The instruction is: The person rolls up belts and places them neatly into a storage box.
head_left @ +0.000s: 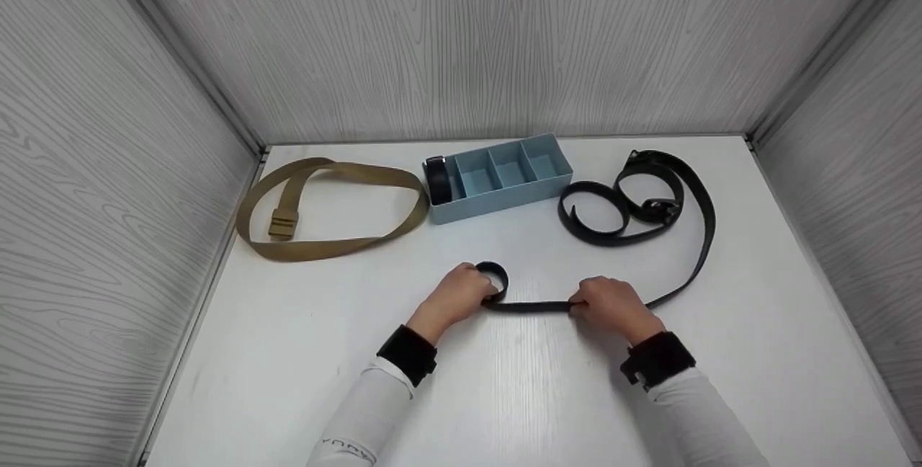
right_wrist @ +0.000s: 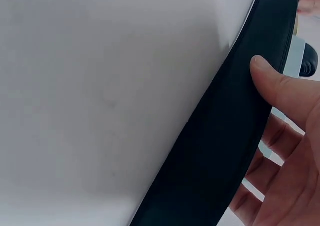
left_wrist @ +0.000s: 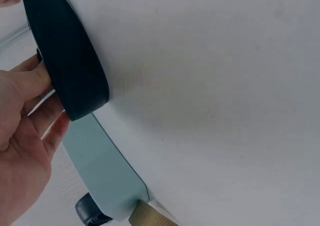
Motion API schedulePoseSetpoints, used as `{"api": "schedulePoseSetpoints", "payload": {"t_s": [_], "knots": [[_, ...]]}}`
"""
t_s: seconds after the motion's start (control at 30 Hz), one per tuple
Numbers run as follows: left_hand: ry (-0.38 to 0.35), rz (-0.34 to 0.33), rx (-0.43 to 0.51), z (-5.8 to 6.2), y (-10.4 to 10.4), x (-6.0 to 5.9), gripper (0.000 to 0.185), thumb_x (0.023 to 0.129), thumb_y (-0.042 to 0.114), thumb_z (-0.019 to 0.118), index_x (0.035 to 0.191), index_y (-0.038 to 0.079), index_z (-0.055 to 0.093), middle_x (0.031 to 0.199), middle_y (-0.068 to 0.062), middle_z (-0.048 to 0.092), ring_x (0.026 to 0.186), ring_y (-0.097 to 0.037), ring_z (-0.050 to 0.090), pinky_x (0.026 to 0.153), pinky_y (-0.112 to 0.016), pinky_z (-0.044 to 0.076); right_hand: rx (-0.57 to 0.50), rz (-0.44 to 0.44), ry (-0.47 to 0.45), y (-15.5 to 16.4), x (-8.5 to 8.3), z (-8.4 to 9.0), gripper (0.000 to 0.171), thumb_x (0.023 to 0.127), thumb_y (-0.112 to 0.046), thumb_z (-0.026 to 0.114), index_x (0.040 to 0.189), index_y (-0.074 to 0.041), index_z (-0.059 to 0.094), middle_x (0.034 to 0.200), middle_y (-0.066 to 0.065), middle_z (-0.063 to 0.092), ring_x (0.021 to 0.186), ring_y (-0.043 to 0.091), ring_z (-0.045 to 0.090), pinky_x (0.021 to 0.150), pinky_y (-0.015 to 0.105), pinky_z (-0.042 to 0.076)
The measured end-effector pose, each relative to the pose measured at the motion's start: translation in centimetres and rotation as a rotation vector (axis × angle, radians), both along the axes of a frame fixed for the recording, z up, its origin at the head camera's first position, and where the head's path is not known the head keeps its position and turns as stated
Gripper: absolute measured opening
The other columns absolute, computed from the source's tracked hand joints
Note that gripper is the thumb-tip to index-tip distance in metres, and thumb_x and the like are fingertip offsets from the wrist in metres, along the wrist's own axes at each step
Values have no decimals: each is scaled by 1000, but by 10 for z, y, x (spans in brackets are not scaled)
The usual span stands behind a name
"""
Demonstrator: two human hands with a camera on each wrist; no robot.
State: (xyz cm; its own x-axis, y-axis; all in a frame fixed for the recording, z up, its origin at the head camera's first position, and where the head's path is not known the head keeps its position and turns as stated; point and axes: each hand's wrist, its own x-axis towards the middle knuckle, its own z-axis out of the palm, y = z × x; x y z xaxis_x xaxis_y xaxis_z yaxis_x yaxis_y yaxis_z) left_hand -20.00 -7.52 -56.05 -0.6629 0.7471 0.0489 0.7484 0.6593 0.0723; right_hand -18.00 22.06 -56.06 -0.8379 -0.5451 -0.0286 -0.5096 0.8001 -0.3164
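Observation:
A black belt (head_left: 702, 236) runs across the white table (head_left: 518, 395) from loops at the back right to my hands. Its near end is wound into a small coil (head_left: 494, 279). My left hand (head_left: 481, 292) grips that coil, and in the left wrist view the fingers (left_wrist: 35, 85) curl against the coil (left_wrist: 70, 60). My right hand (head_left: 582, 306) pinches the flat strap (head_left: 536, 306) a short way right of the coil. In the right wrist view the thumb (right_wrist: 277, 88) presses on the strap (right_wrist: 225, 151).
A light blue divided tray (head_left: 504, 197) stands at the back centre, with a rolled black belt (head_left: 437, 179) in its left compartment. A tan webbing belt (head_left: 328, 247) with a buckle lies looped at the back left. Grey panel walls enclose the table on three sides.

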Motion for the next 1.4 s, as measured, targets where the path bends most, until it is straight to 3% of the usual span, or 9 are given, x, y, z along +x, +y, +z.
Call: {"api": "schedulePoseSetpoints", "payload": {"t_s": [0.3, 0.43, 0.6, 0.73, 0.9, 1.0, 1.17, 1.27, 1.4], "knots": [[-64, 24, 12, 2, -2, -3, 19, 90, 4, 62, 81, 14, 75, 73, 2, 67, 72, -15, 63, 90, -39, 46, 9, -78, -89, 17, -10, 2, 11, 86, -17, 75, 95, -16, 80, 94, 2, 73, 87, 28, 67, 70, 46, 51], [-69, 85, -21, 3, -5, -6, 21, 90, 2, 62, 81, 17, 74, 74, 2, 69, 74, -15, 64, 95, -47, 41, 15, -106, -128, 22, -14, 4, 9, 88, -17, 73, 94, -17, 80, 96, 1, 73, 86, 25, 67, 70, 46, 50], [-121, 148, 27, 3, -11, -6, 18, 92, 10, 64, 77, 14, 72, 73, 3, 67, 66, -15, 57, 81, -43, 45, 8, -142, -144, 26, -13, 4, 11, 88, -15, 73, 97, -14, 79, 97, 4, 73, 88, 27, 67, 73, 46, 51], [-177, 128, 83, 3, -13, -3, 15, 92, 6, 63, 81, 11, 71, 78, 1, 67, 68, -15, 53, 73, -39, 49, 0, -156, -145, 25, -13, 3, 11, 88, -16, 73, 97, -14, 79, 97, 3, 73, 88, 25, 67, 74, 45, 51], [-241, 95, 110, -3, -15, 1, 15, 94, 1, 58, 94, 9, 71, 96, -1, 68, 89, -15, 63, 82, -33, 50, 15, -156, -143, 23, -13, 4, 11, 88, -16, 73, 96, -14, 80, 96, 4, 73, 86, 25, 67, 74, 46, 51], [-282, 90, 140, -8, -16, 2, 17, 98, 5, 54, 102, 9, 70, 102, -2, 66, 98, -16, 63, 87, -32, 49, 22, -151, -142, 23, -14, 4, 9, 88, -16, 73, 94, -15, 80, 93, 2, 72, 83, 24, 66, 72, 46, 51], [-360, 80, 179, -15, -18, 2, 18, 98, 26, 60, 96, 9, 67, 95, -1, 59, 88, -14, 56, 82, -31, 47, 28, -131, -124, 23, -15, 4, 8, 88, -16, 73, 92, -16, 80, 90, 1, 72, 79, 23, 65, 68, 45, 50], [-338, 57, 176, -16, -18, 3, 18, 90, 27, 71, 90, 10, 67, 91, 1, 59, 83, -14, 54, 77, -32, 47, 33, -126, -108, 22, -14, 4, 6, 87, -15, 74, 90, -16, 80, 88, 0, 71, 77, 22, 64, 66, 44, 50], [-192, 17, 133, -15, -15, 4, 10, 84, 21, 76, 87, 12, 73, 91, 1, 65, 84, -17, 62, 78, -33, 49, 47, -113, -74, 18, -12, 4, 7, 86, -10, 74, 80, -14, 77, 81, 0, 68, 71, 21, 62, 62, 43, 49]]}}
